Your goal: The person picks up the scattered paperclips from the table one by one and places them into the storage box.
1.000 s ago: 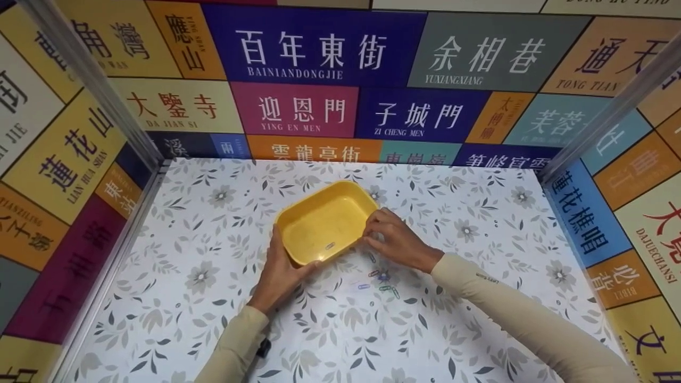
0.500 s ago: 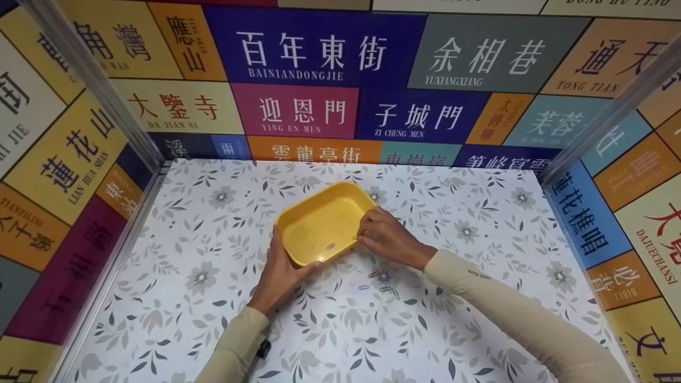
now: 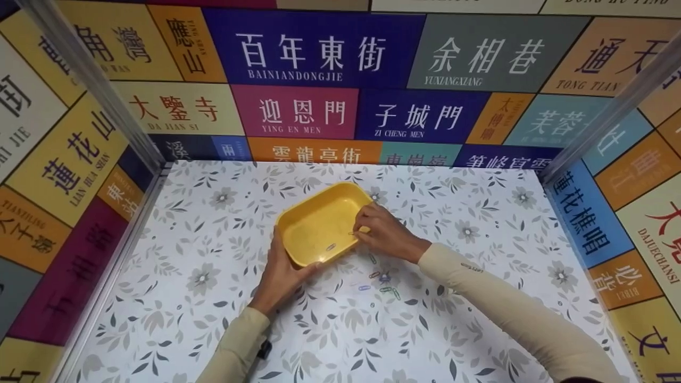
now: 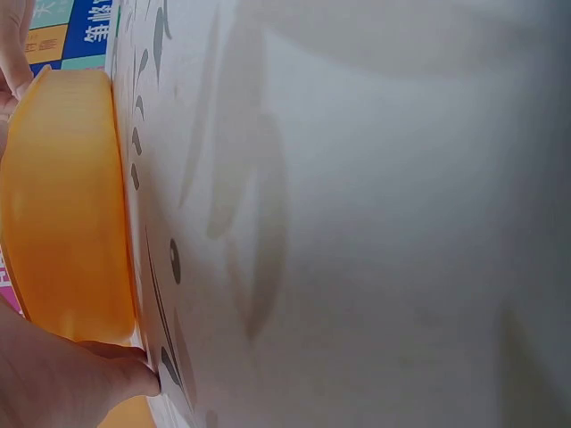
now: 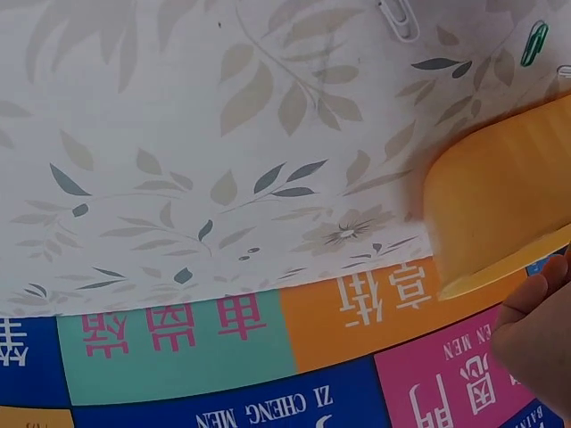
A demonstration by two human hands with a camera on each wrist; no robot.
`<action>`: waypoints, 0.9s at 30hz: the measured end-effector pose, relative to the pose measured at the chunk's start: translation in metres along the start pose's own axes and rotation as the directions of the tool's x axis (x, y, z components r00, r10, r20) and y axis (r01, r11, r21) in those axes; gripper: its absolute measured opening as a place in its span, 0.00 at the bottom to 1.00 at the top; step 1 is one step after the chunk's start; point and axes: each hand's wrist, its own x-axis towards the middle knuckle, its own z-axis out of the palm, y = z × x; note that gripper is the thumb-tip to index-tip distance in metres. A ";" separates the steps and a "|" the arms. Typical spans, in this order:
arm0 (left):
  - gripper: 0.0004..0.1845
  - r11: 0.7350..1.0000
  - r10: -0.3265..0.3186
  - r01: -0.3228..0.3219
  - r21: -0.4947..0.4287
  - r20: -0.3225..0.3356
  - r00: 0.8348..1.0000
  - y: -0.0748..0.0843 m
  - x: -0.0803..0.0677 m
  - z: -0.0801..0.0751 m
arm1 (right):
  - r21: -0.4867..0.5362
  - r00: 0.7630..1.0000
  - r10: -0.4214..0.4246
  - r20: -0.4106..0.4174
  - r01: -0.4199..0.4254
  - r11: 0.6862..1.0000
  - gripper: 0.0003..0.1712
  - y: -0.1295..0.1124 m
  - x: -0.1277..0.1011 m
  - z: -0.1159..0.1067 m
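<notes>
A yellow tray sits mid-table on the floral cloth. My left hand grips its near-left corner, thumb on the rim; the left wrist view shows the tray's side with my thumb against it. My right hand reaches over the tray's right rim and pinches a small paper clip above the inside. One paper clip lies on the tray floor. Several loose paper clips lie on the cloth just near of the tray, under my right wrist.
Walls of coloured sign panels close the table in at the back and on both sides. The right wrist view shows the tray's outer wall, two paper clips on the cloth and the back wall's base.
My right hand has moved left, from the tray's outer right edge to over its inside, carrying the pinched clip. The left hand and tray have hardly moved.
</notes>
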 end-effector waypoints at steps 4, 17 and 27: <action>0.76 0.999 0.035 -0.035 -0.004 -0.010 0.999 0.000 0.001 0.000 | -0.016 0.999 -0.037 -0.011 0.037 0.999 0.03 0.001 0.005 0.001; 0.76 1.000 0.012 -0.012 -0.010 0.008 1.000 0.002 0.001 0.000 | -0.054 0.998 0.011 0.054 -0.008 0.999 0.04 0.002 0.023 0.001; 0.76 0.999 -0.037 0.037 0.002 0.018 0.999 0.001 0.000 0.000 | -0.084 0.988 0.069 0.134 -0.059 0.995 0.05 -0.001 0.037 0.005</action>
